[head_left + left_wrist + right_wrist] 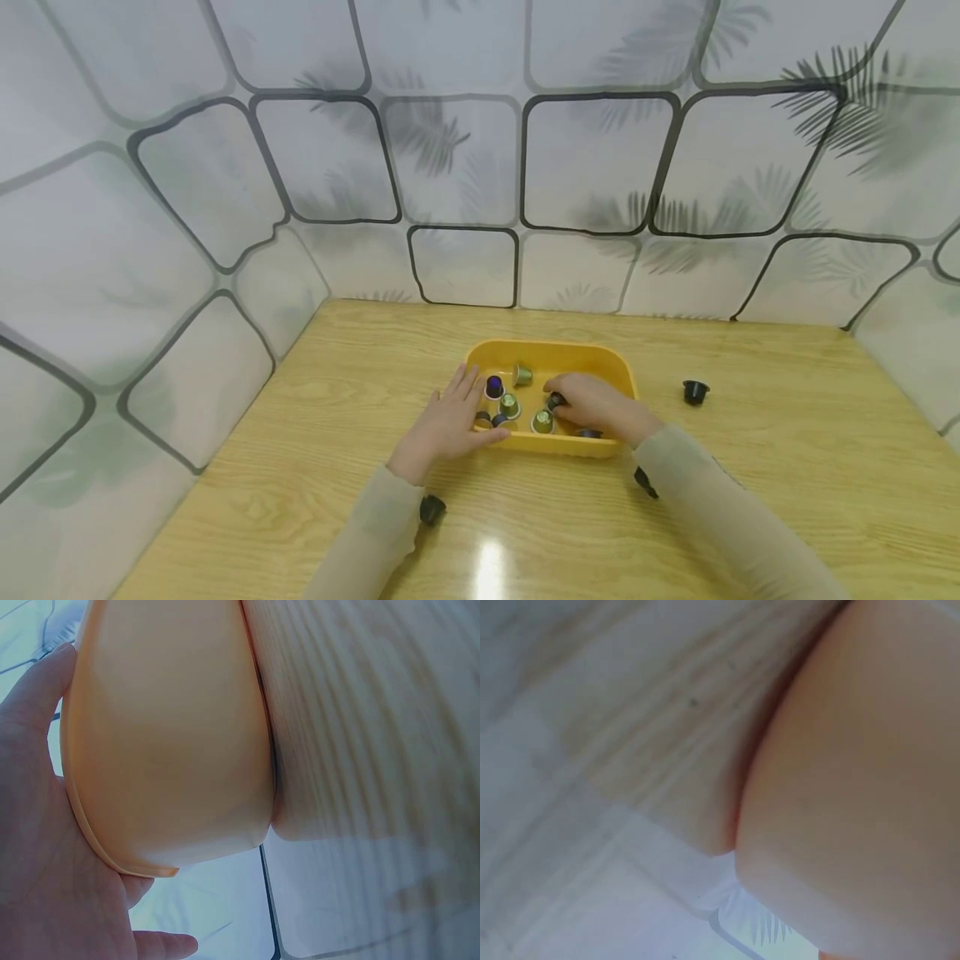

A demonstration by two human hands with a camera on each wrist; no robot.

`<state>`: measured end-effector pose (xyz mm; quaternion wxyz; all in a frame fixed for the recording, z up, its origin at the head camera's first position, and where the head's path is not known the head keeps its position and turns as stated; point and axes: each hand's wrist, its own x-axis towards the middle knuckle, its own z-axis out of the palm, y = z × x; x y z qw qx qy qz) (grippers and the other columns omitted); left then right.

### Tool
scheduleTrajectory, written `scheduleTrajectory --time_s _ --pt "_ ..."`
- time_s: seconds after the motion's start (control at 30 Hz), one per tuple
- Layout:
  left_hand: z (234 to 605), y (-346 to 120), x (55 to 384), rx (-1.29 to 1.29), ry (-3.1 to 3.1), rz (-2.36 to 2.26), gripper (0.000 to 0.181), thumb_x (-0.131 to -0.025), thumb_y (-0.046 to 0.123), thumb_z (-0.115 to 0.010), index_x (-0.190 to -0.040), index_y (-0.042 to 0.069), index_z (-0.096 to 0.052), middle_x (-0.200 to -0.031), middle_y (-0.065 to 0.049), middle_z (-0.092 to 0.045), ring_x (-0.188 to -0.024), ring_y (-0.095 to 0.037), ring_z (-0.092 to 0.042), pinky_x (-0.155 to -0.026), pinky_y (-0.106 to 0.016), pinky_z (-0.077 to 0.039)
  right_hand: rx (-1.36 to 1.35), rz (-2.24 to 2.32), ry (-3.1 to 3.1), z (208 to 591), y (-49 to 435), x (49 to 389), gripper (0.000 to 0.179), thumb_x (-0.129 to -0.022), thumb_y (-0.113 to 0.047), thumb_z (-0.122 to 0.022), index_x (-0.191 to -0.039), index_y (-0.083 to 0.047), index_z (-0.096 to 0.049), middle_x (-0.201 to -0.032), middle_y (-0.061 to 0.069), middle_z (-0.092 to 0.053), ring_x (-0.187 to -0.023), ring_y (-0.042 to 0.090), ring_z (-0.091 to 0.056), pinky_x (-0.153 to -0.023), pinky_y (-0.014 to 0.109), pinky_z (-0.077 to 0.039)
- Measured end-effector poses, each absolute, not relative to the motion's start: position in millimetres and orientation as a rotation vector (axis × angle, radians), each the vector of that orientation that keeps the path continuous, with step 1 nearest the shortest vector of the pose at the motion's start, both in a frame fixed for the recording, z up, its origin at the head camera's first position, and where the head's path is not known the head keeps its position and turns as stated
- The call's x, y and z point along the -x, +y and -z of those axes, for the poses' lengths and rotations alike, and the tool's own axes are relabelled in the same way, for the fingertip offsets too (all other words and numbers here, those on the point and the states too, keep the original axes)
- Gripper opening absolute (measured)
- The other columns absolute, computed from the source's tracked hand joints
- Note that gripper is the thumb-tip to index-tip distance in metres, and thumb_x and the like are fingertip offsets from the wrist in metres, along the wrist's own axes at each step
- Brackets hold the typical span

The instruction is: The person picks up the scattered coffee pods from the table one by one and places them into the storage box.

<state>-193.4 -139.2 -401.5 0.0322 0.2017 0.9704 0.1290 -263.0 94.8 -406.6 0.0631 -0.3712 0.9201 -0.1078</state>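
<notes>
A yellow tray (558, 447) holding several coffee capsules stands on the table. My left hand (450, 421) lies along its left rim, fingers outstretched and thumb over the front corner; the left wrist view shows this hand (52, 802) against the tray's outer wall (165, 742). Inside the tray, my right hand (596, 406) reaches down and pinches a dark coffee capsule (556, 401). Near it sits a green capsule (543, 422). Another green capsule (509, 406), a purple capsule (494, 387) and a pale green capsule (522, 375) lie toward the left. In the right wrist view, only the tray wall (855, 787) shows, no fingers.
One black capsule (695, 392) stands on the wooden table (360, 375) right of the tray. Another black capsule (432, 510) lies by the left sleeve, and a third black capsule (645, 482) is partly hidden by the right sleeve. A patterned backdrop (465, 267) borders the table.
</notes>
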Motion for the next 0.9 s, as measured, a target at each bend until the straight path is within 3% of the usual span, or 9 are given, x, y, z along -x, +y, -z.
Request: scheduleTrajectory --time_s 0.13,0.47,0.9 --pt "402.1 -138.2 193.5 -0.616 2.988 -0.389 0.092 -0.079 0.069 -0.036 -0.141 0.002 -0.017 -0.147 -0.011 -0.005 -0.132 -0.022 0.005 -0.096 -0.058 -0.018 1.047 0.398 2.760 397.9 98.6 262.1 0.032 -0.084 -0.015 -0.061 -0.112 -0.001 -0.057 -0.105 0.010 -0.060 -0.091 0.020 -0.057 -0.079 0.037 -0.045" --pt "401.9 -138.2 192.3 -0.624 2.988 -0.388 0.093 -0.079 0.069 -0.036 -0.141 0.001 -0.017 -0.147 -0.012 -0.005 -0.132 -0.022 0.006 -0.096 -0.058 -0.018 1.194 0.429 2.822 390.8 122.4 267.9 0.034 -0.083 -0.012 -0.062 -0.111 0.005 -0.056 -0.108 0.017 -0.058 -0.099 0.031 -0.054 -0.083 0.042 -0.042" --pt "400.2 -138.8 192.2 -0.617 2.981 -0.415 0.092 -0.079 0.068 -0.037 -0.141 0.002 -0.017 -0.147 -0.012 -0.005 -0.132 -0.023 0.006 -0.096 -0.058 -0.017 0.988 0.525 2.953 376.9 166.1 264.9 0.035 -0.083 -0.011 -0.061 -0.113 0.006 -0.055 -0.110 0.020 -0.057 -0.101 0.036 -0.052 -0.084 0.048 -0.040"
